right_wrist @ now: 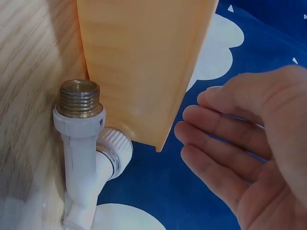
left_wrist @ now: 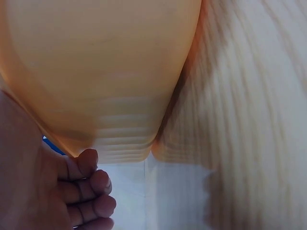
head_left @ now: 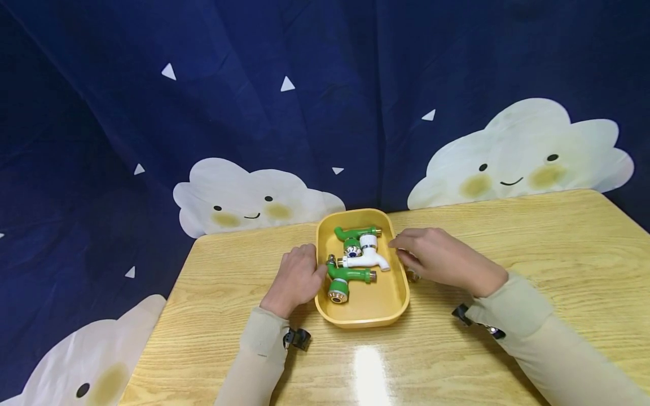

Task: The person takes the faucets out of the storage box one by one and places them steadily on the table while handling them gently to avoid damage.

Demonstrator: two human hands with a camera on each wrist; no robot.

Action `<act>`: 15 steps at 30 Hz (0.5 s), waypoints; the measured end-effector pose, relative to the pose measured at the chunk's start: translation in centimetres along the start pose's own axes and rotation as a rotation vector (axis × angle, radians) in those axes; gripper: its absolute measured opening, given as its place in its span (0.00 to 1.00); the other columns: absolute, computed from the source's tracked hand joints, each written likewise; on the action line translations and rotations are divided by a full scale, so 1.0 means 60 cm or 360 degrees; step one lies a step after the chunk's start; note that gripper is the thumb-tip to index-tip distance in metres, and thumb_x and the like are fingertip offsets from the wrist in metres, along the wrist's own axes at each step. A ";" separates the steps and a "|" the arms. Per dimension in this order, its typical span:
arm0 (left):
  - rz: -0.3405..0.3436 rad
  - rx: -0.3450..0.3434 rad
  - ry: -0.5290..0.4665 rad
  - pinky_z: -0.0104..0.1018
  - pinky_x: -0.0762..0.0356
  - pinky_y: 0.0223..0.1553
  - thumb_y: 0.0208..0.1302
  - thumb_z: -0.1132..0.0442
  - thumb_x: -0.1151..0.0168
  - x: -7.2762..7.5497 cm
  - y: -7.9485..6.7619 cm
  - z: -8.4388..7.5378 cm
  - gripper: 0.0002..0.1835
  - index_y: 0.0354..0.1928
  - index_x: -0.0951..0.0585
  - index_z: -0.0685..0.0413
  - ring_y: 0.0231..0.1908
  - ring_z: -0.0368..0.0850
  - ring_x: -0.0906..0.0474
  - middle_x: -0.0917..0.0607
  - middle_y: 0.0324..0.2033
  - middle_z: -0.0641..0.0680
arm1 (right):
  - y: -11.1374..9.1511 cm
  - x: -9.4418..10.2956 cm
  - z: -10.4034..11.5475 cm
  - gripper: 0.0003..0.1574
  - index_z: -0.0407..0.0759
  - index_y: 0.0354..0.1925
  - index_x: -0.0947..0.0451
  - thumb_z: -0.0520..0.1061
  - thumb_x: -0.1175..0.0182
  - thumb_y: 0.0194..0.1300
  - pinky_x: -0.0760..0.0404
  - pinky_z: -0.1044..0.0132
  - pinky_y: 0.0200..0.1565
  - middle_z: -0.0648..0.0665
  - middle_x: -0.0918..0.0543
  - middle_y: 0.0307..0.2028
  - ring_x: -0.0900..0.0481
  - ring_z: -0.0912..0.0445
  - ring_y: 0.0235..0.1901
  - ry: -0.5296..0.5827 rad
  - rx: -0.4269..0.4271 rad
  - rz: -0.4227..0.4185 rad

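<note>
Dark blue curtain (head_left: 345, 113) with printed clouds (head_left: 528, 129) backs the wood-grain surface (head_left: 508, 237). One yellow basin (head_left: 365, 323) contains two green faucets (head_left: 350, 274) and a white faucet (head_left: 363, 260). Second white faucet (right_wrist: 80, 148), brass thread exposed, lies on the surface just beside the basin's right wall. Left hand (head_left: 297, 276): at the left wall, fingers bent; grip on the rim cannot be determined. Right hand (head_left: 434, 254): near the right rim, fingers relaxed, narrow thumb gap, holding nothing.
</note>
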State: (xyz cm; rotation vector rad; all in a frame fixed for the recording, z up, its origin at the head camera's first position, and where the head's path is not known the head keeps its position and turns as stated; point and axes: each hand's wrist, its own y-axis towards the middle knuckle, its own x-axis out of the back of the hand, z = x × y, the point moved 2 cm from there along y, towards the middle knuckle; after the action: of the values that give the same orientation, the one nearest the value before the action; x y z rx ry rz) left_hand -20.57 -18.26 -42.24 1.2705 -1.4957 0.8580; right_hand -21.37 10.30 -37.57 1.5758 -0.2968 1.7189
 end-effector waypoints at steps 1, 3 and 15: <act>-0.0001 0.0000 0.0000 0.41 0.35 0.43 0.70 0.54 0.50 0.000 0.000 0.000 0.10 0.37 0.28 0.54 0.34 0.50 0.32 0.27 0.30 0.53 | 0.000 -0.001 0.001 0.13 0.41 0.49 0.13 0.36 0.37 0.68 0.14 0.60 0.42 0.45 0.10 0.44 0.14 0.58 0.38 -0.0007 0.0006 0.0000; -0.0002 0.0001 -0.0001 0.41 0.35 0.42 0.69 0.54 0.50 0.000 0.000 0.000 0.10 0.37 0.28 0.54 0.34 0.50 0.32 0.27 0.30 0.53 | 0.000 -0.002 0.002 0.13 0.40 0.49 0.13 0.36 0.37 0.68 0.14 0.61 0.42 0.45 0.10 0.43 0.14 0.58 0.38 -0.0017 0.0013 0.0001; -0.0008 -0.0002 -0.0003 0.42 0.35 0.43 0.69 0.54 0.50 0.000 -0.001 -0.001 0.10 0.37 0.28 0.54 0.34 0.50 0.32 0.27 0.30 0.53 | 0.001 -0.005 0.014 0.13 0.41 0.48 0.12 0.36 0.35 0.66 0.14 0.61 0.41 0.45 0.10 0.43 0.14 0.58 0.37 -0.0046 0.0034 -0.0004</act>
State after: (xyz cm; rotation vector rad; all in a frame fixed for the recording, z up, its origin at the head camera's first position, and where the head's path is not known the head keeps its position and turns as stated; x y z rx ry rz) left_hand -20.53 -18.20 -42.20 1.2744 -1.4938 0.8525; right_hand -20.80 9.65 -37.66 1.6172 -0.2917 1.7039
